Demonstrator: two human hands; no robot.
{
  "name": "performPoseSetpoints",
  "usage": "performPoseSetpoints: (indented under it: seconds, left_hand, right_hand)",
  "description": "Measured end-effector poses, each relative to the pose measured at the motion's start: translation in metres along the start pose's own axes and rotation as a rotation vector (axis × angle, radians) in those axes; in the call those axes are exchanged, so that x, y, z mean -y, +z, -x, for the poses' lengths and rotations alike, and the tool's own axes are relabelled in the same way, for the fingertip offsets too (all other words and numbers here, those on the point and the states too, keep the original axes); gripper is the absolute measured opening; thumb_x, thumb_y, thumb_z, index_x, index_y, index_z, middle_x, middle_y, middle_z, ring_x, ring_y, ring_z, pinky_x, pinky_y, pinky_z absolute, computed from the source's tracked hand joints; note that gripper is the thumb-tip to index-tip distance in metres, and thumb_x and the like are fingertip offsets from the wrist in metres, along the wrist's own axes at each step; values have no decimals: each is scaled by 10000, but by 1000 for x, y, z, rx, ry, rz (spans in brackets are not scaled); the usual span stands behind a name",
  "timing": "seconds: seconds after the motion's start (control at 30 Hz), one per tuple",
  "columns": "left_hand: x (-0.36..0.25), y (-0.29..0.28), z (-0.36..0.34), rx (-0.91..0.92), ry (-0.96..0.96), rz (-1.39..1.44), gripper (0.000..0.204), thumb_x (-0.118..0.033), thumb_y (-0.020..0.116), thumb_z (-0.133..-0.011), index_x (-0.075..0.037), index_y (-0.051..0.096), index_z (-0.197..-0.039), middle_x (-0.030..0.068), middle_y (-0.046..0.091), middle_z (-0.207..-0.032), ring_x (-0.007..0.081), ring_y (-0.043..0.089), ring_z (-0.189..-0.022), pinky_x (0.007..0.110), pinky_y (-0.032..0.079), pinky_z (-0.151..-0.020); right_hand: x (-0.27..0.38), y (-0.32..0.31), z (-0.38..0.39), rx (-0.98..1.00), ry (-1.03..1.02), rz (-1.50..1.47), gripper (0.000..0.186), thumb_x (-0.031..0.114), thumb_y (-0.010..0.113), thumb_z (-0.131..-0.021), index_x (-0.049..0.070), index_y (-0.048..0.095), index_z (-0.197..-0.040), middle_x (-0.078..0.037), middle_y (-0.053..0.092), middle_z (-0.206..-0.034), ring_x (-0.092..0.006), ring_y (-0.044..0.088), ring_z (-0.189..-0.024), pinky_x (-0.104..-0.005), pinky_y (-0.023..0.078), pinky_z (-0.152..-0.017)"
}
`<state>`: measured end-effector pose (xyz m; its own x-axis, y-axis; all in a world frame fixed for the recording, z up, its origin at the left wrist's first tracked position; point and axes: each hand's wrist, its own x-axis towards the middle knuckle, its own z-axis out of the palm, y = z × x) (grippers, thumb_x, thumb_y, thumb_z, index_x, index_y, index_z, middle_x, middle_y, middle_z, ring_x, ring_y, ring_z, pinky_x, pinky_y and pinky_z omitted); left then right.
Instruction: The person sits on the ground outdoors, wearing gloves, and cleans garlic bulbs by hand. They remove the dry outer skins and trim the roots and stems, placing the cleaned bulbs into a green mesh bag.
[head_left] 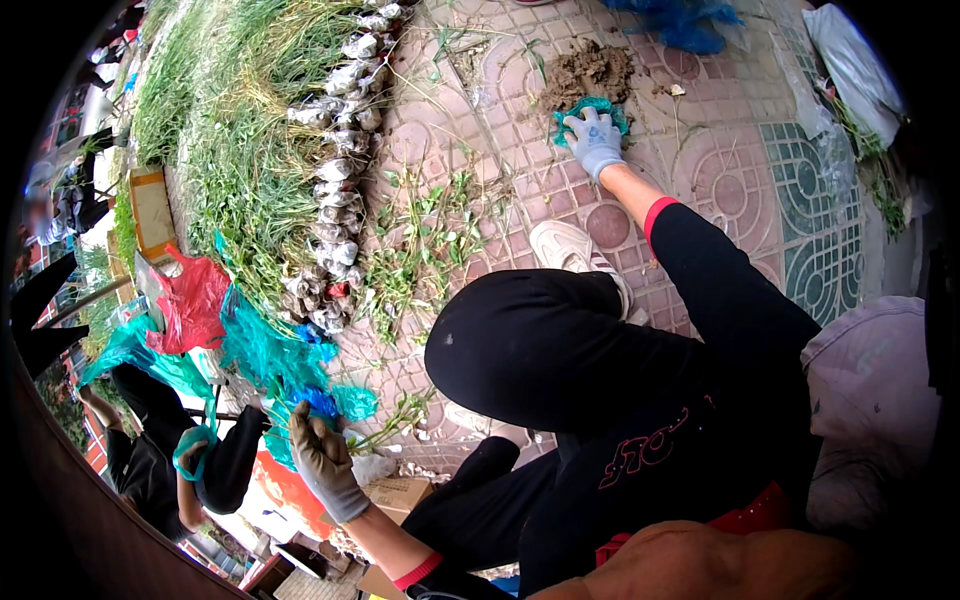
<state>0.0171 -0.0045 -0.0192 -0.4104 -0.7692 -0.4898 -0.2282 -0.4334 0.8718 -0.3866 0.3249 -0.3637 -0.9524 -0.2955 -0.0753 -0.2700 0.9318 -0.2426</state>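
The right hand (594,140), in a pale grey glove, reaches out over the paving (725,150) and rests on a small piece of teal plastic (561,128), its fingers spread and bent down onto it; whether they pinch any of the plastic I cannot tell. That plastic lies on the tiles beneath the hand, just beside a crumbly heap of brown mud (588,75), and its crumpled edges show around the fingers. The left hand (326,468), whose grey glove is soiled brown over the fingers, is raised well apart from the right one, its fingers bent and close together; I cannot tell whether anything is held between them. Near it are a spread of teal bags (255,335), some blue plastic (318,402) and a red bag (190,305), with a cardboard box (398,495) close to its wrist. Farther up, a long row of wrapped bundles (338,195) in greyish coverings lines the edge of a bed of long green grass (240,130), and loose leafy sprigs (420,240) lie scattered on the tiles beside the row. A co-worker (150,480) in black sits at the left, teal plastic looped about one hand, while a white sack (855,70) lies at the far right
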Motion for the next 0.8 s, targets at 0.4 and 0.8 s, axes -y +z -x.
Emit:
performPoseSetpoints:
  seconds: [0.4, 0.8]
  left_hand:
    - [-18, 13, 28, 3, 91, -44, 308, -279, 488, -981, -23, 571, -1131, -32, 428, -619, 23, 209, -369, 203, 150, -340]
    - [-31, 27, 39, 170, 9, 202, 442, -447, 339, -970, -87, 526, -1146, 5, 504, -671, 84, 257, -382, 242, 191, -364]
  right_hand:
    - [-66, 10, 1, 487, 221, -812, 255, 265, 701, -761, 85, 666, -939, -83, 690, -930, -253, 643, -814, -366, 500, -736]
    - [95, -166, 20, 1027, 48, -2618, 467, 445, 385, -958, 134, 518, -1280, -156, 545, -1286, -369, 513, -1179, -546, 422, -967]
